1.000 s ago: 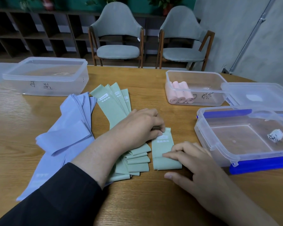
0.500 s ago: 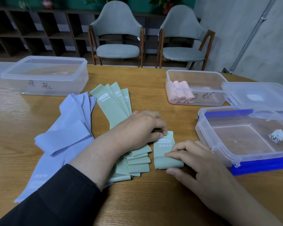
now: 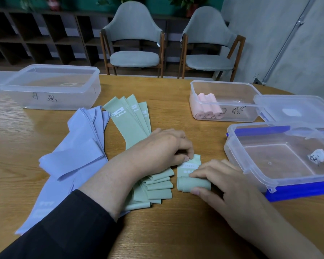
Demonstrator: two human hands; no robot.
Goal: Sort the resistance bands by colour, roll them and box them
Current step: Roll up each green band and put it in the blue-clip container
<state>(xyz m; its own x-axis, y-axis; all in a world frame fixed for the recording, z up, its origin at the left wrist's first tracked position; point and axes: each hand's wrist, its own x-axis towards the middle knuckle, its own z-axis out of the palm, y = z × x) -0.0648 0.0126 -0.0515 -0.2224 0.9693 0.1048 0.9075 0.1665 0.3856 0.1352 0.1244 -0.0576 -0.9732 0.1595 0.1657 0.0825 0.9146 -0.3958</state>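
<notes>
Now both hands [image 3: 219, 181] pinch smooth green band [image 3: 193, 176], half-rolled cylinder.

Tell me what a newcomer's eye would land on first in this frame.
Front and centre, the left hand and right hand roll a green band on the wooden table. Left of them fan out green bands and lilac bands. Far right, pink rolls sit in a clear box.
</notes>
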